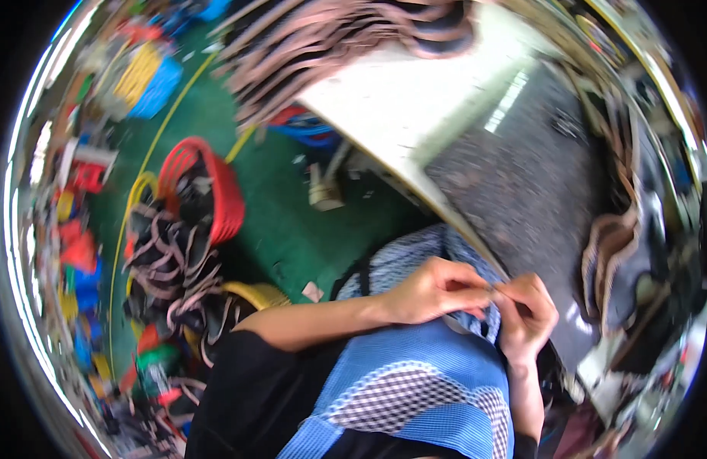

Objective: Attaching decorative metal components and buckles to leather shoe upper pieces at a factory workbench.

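Beside the table, the left hand and right hand meet, fingertips pinched around a small item (mostly hidden, too blurred to identify). Atop the table's far end, brown-edged pieces are cut off.

A table stands ahead and to the right — strips at its far end, a board nearer. To its left, a basket sits on the floor — a heap lies on its near side.
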Action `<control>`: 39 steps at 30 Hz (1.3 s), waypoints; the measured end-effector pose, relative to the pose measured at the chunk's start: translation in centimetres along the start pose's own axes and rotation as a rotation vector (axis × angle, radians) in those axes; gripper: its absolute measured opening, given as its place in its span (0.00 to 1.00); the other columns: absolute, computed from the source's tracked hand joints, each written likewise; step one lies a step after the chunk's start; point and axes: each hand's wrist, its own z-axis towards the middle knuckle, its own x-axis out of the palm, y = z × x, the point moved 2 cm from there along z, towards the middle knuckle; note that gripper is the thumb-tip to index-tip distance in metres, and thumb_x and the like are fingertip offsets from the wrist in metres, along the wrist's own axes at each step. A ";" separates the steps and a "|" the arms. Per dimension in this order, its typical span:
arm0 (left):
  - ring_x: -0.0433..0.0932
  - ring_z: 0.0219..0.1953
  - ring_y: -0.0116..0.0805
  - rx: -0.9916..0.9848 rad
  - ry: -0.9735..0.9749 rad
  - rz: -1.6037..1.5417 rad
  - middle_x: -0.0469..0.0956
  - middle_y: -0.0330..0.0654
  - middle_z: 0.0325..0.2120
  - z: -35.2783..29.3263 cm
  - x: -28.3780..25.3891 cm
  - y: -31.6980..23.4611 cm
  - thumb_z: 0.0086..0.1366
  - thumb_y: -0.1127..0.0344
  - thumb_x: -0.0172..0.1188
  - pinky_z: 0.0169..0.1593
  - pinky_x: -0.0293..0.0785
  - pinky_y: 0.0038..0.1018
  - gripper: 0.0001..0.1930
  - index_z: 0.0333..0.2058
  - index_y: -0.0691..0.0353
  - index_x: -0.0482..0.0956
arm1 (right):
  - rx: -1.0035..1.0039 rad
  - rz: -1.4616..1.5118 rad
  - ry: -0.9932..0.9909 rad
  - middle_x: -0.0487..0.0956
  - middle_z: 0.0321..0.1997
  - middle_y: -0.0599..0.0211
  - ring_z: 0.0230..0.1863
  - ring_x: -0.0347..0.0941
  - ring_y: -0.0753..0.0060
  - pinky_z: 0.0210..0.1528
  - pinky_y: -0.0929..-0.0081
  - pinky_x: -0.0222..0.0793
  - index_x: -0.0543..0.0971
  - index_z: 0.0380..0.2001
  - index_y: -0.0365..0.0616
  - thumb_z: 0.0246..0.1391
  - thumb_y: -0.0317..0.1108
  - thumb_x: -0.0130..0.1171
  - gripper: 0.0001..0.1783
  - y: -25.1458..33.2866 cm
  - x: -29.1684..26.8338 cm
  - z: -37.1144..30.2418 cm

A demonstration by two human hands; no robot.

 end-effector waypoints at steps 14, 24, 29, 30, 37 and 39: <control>0.83 0.38 0.27 -0.116 0.086 -0.310 0.82 0.38 0.39 2.6 -0.9 -1.6 0.72 0.67 0.63 0.46 0.81 0.25 0.10 0.47 0.64 0.80 | 0.022 0.171 0.080 0.85 0.37 0.60 0.38 0.83 0.67 0.43 0.73 0.77 0.85 0.37 0.36 0.48 0.27 0.75 0.12 1.4 -1.5 0.3; 0.74 0.31 0.22 -0.125 0.172 -0.290 0.77 0.36 0.34 3.8 -0.7 -1.7 0.74 0.63 0.60 0.37 0.73 0.21 0.09 0.43 0.63 0.80 | 0.067 0.151 -0.014 0.84 0.32 0.62 0.34 0.81 0.69 0.40 0.74 0.76 0.84 0.31 0.36 0.56 0.27 0.70 0.05 0.3 -1.2 0.3; 0.73 0.31 0.21 -0.245 0.195 -0.430 0.76 0.34 0.32 4.5 -0.2 -1.2 0.74 0.60 0.60 0.36 0.70 0.20 0.11 0.43 0.62 0.79 | 0.431 0.692 -0.062 0.81 0.31 0.69 0.33 0.77 0.81 0.39 0.81 0.74 0.79 0.39 0.36 0.68 0.33 0.61 0.09 -0.4 -0.3 -0.5; 0.73 0.31 0.21 -0.303 0.134 -0.425 0.76 0.33 0.31 4.5 0.0 -1.3 0.74 0.59 0.60 0.37 0.70 0.19 0.11 0.44 0.62 0.79 | 0.465 0.777 -0.059 0.81 0.33 0.71 0.33 0.75 0.83 0.39 0.82 0.73 0.80 0.41 0.36 0.69 0.35 0.60 0.11 -0.7 -0.8 -0.4; 0.78 0.40 0.20 0.056 0.233 0.454 0.78 0.34 0.39 6.7 1.7 -5.7 0.66 0.73 0.69 0.44 0.75 0.18 0.05 0.38 0.67 0.84 | 0.600 0.972 0.053 0.78 0.29 0.74 0.30 0.70 0.85 0.34 0.82 0.67 0.79 0.36 0.42 0.70 0.39 0.59 0.12 -0.8 -3.6 1.1; 0.78 0.40 0.20 -0.092 0.216 0.341 0.78 0.34 0.40 7.2 2.0 -6.0 0.67 0.73 0.68 0.46 0.73 0.18 0.05 0.39 0.68 0.84 | 0.493 0.763 -0.068 0.80 0.32 0.73 0.33 0.73 0.83 0.39 0.82 0.70 0.80 0.38 0.40 0.68 0.37 0.61 0.11 -0.6 -3.8 1.0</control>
